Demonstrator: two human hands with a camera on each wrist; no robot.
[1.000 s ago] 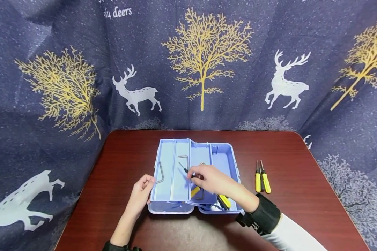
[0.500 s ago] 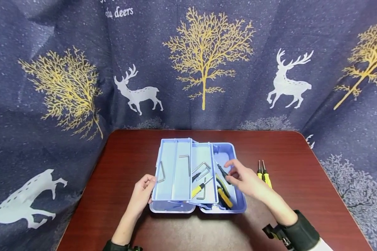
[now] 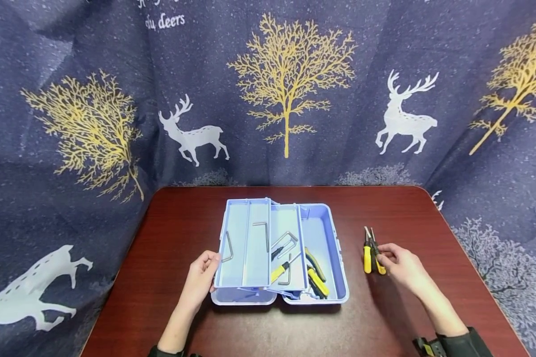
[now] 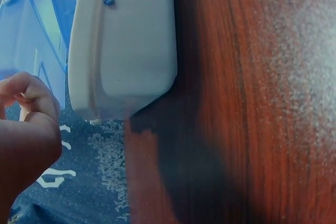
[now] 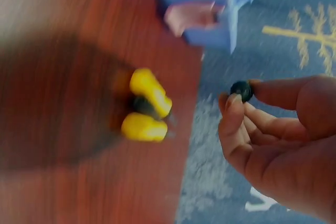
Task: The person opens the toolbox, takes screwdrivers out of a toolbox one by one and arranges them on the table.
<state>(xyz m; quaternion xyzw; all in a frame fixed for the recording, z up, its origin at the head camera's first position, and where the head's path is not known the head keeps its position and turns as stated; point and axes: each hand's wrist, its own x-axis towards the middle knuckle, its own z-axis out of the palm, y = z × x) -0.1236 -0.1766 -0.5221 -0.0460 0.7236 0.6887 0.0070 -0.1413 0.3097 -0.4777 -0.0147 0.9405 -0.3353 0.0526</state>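
Fingers (image 5: 239, 109) of the right hand (image 3: 402, 267) pinch a small black tool (image 5: 241, 91) beside two yellow screwdrivers (image 3: 371, 252).
Left hand (image 3: 202, 277) curls around the open blue toolbox (image 3: 335, 258) tray edge, mid-desk (image 3: 429, 218).

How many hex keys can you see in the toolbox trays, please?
4, perhaps more hidden: one hex key in the left compartment, another in the next, a third in the right tray, a fourth beside the yellow-handled screwdriver.
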